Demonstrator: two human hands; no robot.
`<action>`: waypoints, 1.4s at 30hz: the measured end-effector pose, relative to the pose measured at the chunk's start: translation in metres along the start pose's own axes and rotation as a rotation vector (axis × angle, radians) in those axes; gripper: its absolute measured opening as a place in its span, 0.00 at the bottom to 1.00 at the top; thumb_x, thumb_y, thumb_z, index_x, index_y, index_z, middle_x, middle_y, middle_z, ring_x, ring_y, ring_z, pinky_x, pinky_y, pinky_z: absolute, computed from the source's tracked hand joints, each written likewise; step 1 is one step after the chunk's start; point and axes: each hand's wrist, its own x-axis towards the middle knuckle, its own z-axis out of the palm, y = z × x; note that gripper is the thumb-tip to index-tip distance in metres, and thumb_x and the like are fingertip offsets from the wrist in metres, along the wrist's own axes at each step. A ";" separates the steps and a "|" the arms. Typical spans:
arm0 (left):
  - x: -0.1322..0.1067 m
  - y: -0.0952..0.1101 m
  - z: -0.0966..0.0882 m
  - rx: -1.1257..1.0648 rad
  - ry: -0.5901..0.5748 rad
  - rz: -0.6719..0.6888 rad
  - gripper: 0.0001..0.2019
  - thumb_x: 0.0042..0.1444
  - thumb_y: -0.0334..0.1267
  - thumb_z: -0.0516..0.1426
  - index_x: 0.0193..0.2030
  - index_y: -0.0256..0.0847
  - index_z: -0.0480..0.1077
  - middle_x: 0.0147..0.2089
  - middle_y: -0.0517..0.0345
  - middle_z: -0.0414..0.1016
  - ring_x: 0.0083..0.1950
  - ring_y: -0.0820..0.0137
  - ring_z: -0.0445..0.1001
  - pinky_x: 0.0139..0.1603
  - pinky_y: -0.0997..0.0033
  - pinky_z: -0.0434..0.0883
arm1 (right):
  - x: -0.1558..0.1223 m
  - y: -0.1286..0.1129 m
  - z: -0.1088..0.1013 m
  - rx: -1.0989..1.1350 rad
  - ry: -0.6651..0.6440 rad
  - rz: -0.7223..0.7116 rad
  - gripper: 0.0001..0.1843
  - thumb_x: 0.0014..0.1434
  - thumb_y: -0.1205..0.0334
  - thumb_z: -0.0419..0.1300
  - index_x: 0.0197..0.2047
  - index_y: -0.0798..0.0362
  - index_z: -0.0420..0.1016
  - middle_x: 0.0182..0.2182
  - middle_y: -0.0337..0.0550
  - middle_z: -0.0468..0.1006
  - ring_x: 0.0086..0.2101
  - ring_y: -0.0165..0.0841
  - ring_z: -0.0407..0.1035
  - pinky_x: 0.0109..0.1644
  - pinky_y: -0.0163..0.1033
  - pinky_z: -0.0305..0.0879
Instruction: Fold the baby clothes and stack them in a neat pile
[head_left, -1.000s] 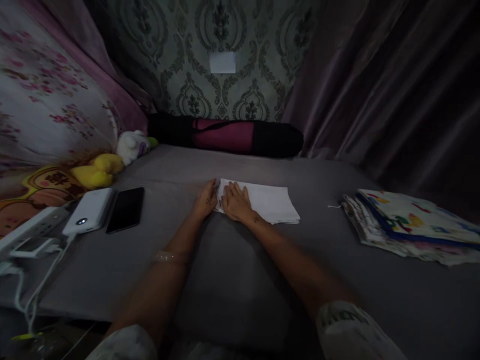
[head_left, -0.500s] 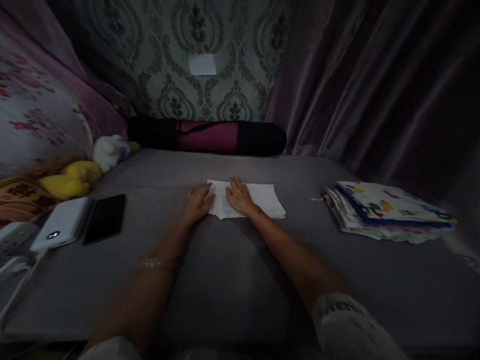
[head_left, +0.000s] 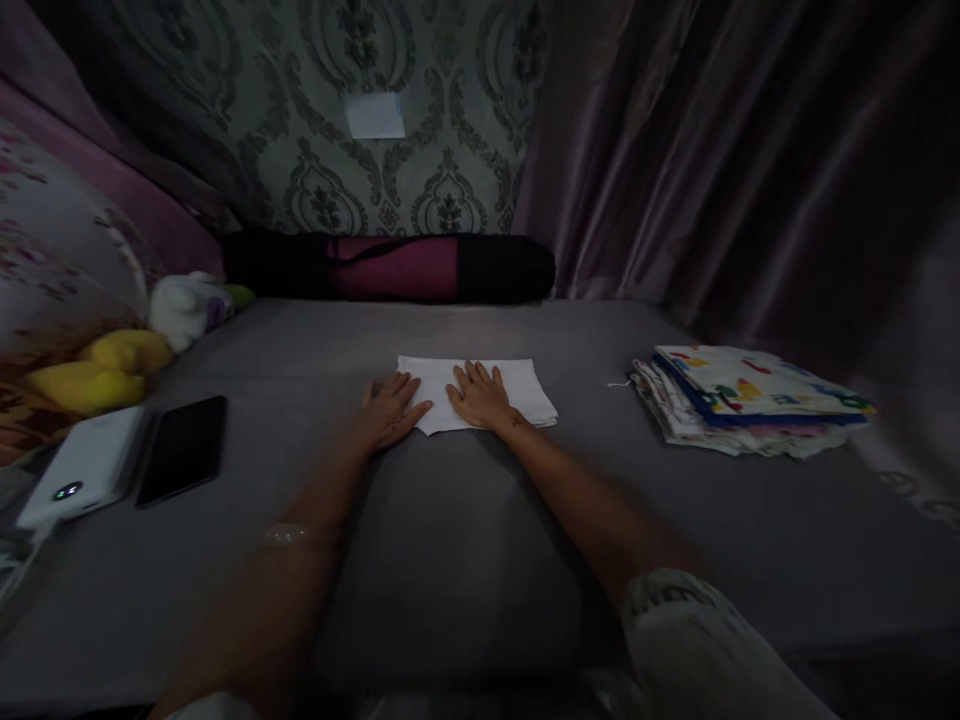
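Observation:
A folded piece of white cloth [head_left: 521,390] lies flat on the grey sheet in front of me; its exact kind is not clear. My left hand [head_left: 390,410] rests at its left end, palm down with fingers spread, partly on the cloth and partly past its edge. On the middle of the cloth lies my right hand [head_left: 480,397], flat, fingers apart. Both palms press on the fabric without gripping it. The cloth's right end shows stacked layers at its near corner.
To the right sits a stack of folded clothes [head_left: 757,385], a patterned piece on top. A black phone [head_left: 184,450] and a white power bank [head_left: 86,465] lie left, near plush toys [head_left: 105,370]. A long black and red bag [head_left: 397,268] lies along the wall.
My view has turned slightly right, so things sit further left. My left hand has flattened out, with its fingers more spread over the cloth's left end. My right hand stays on the cloth.

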 end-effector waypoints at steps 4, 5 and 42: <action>-0.001 0.003 -0.003 0.018 0.055 0.004 0.30 0.64 0.54 0.46 0.65 0.38 0.61 0.71 0.39 0.55 0.71 0.52 0.53 0.68 0.41 0.47 | 0.001 0.014 -0.012 0.070 0.001 0.021 0.33 0.70 0.50 0.34 0.72 0.58 0.48 0.70 0.51 0.48 0.69 0.39 0.40 0.70 0.50 0.35; -0.001 0.004 -0.003 0.020 0.060 0.008 0.29 0.64 0.54 0.46 0.65 0.38 0.61 0.70 0.39 0.56 0.71 0.53 0.54 0.69 0.41 0.47 | 0.001 0.020 -0.014 0.058 0.028 0.039 0.32 0.70 0.51 0.34 0.72 0.59 0.48 0.70 0.51 0.48 0.69 0.38 0.40 0.70 0.49 0.35; -0.001 0.050 -0.008 -0.061 -0.009 0.163 0.32 0.65 0.56 0.44 0.69 0.39 0.55 0.73 0.44 0.50 0.74 0.59 0.47 0.72 0.47 0.38 | -0.047 0.050 -0.017 -0.113 0.113 0.032 0.35 0.69 0.47 0.36 0.71 0.59 0.49 0.71 0.54 0.44 0.69 0.45 0.37 0.70 0.56 0.31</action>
